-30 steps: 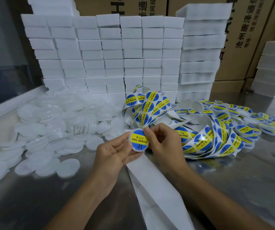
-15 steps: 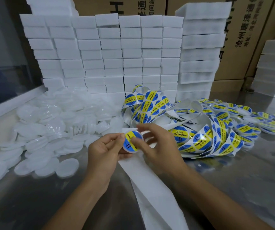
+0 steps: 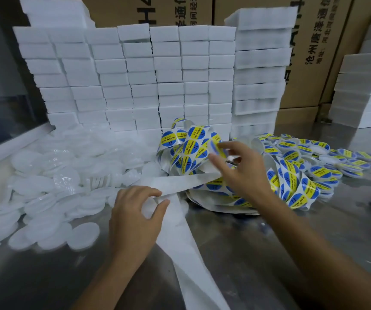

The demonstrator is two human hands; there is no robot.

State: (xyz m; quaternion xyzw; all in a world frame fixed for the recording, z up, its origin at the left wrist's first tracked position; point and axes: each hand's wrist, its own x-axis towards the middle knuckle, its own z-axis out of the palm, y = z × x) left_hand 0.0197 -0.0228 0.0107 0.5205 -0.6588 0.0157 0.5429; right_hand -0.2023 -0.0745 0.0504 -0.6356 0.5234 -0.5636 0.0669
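Observation:
My left hand is low in the middle of the head view, its thumb and fingers curled round the white backing strip, which runs down toward me. My right hand is raised to the right of it. It pinches a blurred blue and yellow labelled lid at its fingertips, in front of the tangled sticker strip. Plain white round lids lie heaped on the left. Labelled lids are spread out on the right.
A wall of stacked white foam blocks stands across the back of the metal table. Printed cardboard boxes rise behind it, with more white blocks at the far right. A dark window borders the left side.
The labelled lid has gone from between both hands into my right hand, which has moved up and to the right with it. My left hand has dropped to the backing strip.

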